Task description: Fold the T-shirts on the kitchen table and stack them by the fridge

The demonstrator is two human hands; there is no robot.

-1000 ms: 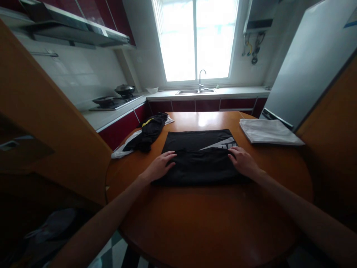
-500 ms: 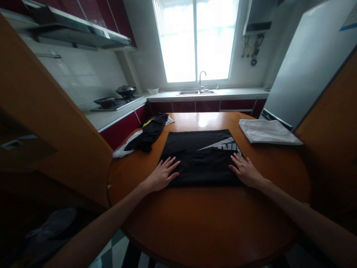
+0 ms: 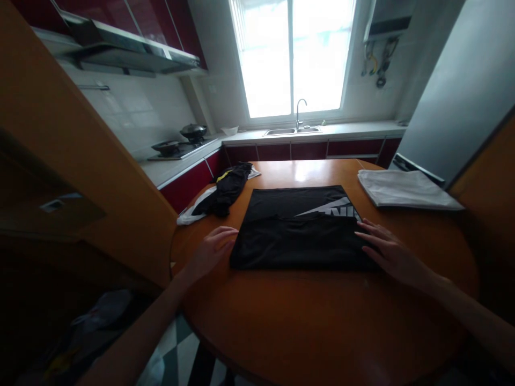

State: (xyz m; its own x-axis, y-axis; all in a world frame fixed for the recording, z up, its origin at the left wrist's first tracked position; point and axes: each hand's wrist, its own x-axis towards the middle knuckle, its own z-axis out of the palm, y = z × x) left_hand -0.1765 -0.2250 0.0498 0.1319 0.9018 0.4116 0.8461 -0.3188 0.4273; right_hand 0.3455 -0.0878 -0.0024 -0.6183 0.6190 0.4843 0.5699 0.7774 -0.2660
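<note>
A black garment (image 3: 300, 228) with a white print lies folded flat on the round wooden table (image 3: 322, 311). My left hand (image 3: 211, 249) rests on the table at the garment's left edge, fingers together and slightly curled, holding nothing. On the garment's right edge lies my right hand (image 3: 386, 249), flat, with the fingers spread.
A crumpled black and white pile of clothes (image 3: 219, 195) lies at the table's back left. A folded white cloth (image 3: 406, 188) sits at the back right, beside a grey fridge (image 3: 454, 91). A counter with a sink (image 3: 292, 130) and a stove (image 3: 177, 147) runs behind.
Both hands have slid outward from the garment's top to its left and right edges. The view has shifted a little to the left.
</note>
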